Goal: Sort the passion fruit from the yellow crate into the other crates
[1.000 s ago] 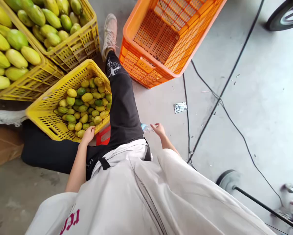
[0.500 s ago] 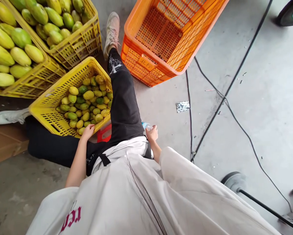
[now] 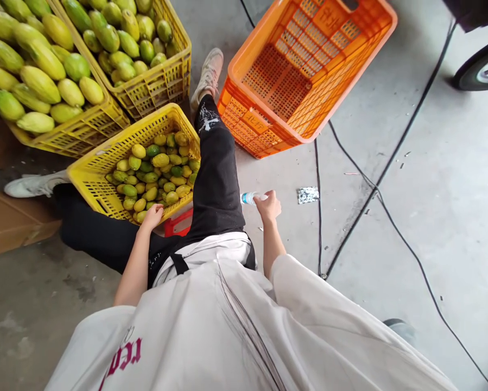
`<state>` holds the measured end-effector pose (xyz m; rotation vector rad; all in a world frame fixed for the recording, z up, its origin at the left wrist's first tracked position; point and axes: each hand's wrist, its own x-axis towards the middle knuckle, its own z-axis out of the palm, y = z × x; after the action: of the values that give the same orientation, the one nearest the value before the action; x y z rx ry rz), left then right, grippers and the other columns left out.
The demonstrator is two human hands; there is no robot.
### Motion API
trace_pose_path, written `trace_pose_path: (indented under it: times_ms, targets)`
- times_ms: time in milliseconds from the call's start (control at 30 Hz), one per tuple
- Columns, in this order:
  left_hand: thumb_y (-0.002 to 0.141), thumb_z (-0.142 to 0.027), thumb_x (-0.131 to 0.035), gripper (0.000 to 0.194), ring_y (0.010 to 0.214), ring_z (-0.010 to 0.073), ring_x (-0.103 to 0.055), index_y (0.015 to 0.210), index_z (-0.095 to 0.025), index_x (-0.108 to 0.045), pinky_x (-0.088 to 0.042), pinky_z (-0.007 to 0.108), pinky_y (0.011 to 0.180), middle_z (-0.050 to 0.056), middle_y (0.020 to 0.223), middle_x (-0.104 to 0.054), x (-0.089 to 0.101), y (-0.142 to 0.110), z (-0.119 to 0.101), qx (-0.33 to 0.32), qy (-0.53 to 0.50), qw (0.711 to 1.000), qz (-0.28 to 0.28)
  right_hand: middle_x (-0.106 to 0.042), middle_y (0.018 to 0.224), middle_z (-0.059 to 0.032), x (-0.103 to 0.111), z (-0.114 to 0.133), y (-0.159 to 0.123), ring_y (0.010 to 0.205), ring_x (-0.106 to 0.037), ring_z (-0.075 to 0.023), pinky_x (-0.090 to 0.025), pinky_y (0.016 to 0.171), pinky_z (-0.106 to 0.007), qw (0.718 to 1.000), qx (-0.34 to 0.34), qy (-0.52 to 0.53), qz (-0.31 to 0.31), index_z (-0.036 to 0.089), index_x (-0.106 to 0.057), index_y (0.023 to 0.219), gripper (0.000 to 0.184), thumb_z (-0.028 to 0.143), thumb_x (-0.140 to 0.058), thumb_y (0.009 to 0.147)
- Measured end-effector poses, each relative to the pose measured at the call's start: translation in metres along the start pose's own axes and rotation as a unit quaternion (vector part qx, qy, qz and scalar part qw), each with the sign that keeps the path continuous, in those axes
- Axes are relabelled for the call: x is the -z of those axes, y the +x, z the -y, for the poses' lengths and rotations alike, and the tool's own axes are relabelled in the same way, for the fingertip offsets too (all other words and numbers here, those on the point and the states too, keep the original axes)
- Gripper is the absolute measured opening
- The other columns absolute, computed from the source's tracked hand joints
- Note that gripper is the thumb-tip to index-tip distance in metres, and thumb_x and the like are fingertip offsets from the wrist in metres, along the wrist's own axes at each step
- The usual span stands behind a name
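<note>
My left hand (image 3: 153,216) is at the near rim of a tilted yellow plastic crate (image 3: 89,182), its fingers curled over the edge. Inside that crate lie many small green and yellow fruits (image 3: 160,160), bunched toward its right side. My right hand (image 3: 270,206) grips a clear plastic water bottle (image 3: 249,198) with a blue label, by one end. The bottle is held sideways beside my black-trousered right leg (image 3: 216,174), above the floor. Under the crate's near edge shows part of a red plastic object (image 3: 179,222), mostly hidden.
Two yellow crates (image 3: 154,81) of larger green-yellow fruits stand at the upper left. An orange crate (image 3: 264,127) stands beyond my right foot. Black cables (image 3: 402,136) cross the concrete floor near a silvery packet (image 3: 308,195). A cardboard box (image 3: 19,222) is at left, a wheel (image 3: 482,68) at upper right.
My right hand has moved outward to the right and slightly up with the bottle, so more of it shows beside my leg. My left hand stays at the crate rim. The view has shifted.
</note>
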<state>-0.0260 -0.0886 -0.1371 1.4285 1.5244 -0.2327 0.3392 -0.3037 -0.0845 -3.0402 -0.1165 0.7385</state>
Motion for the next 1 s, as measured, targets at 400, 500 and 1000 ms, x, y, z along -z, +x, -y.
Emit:
trace_pose_path:
  times_ms: [400,500,1000]
  targets:
    - [0.094,-0.033,-0.069,0.053,0.144,0.0324,-0.056,0.144,-0.022,-0.054,-0.044,0.053,0.127,0.018,0.146,-0.059,-0.025,-0.058,-0.102,-0.39,-0.052,0.892,-0.221,-0.056,0.07,0.0036,0.176,0.083,-0.061,0.056,-0.052,-0.0178,-0.048,0.059,-0.033,0.836,0.4,0.234,-0.294,0.026,-0.062,0.099,0.022,0.039,-0.071,0.085]
    - [0.094,-0.042,-0.074,0.063,0.151,0.0346,-0.052,0.151,-0.028,-0.05,-0.04,0.057,0.131,0.018,0.154,-0.056,-0.029,-0.087,-0.151,-0.459,-0.048,0.854,-0.24,-0.056,0.067,0.0044,0.197,0.104,-0.103,0.056,-0.053,-0.0164,-0.049,0.059,-0.031,0.807,0.479,0.211,-0.273,0.025,-0.064,0.096,0.019,0.036,-0.073,0.083]
    - [0.07,-0.054,-0.088,0.051,0.09,0.0354,-0.079,0.109,-0.028,-0.068,-0.033,0.069,0.128,0.009,0.092,-0.079,-0.023,-0.117,-0.094,-0.397,-0.006,0.869,-0.295,-0.069,0.064,-0.005,0.11,0.164,-0.163,0.054,-0.06,-0.0161,-0.02,0.053,-0.028,0.723,0.68,-0.021,-0.12,0.02,-0.064,0.074,0.042,0.054,-0.059,0.099]
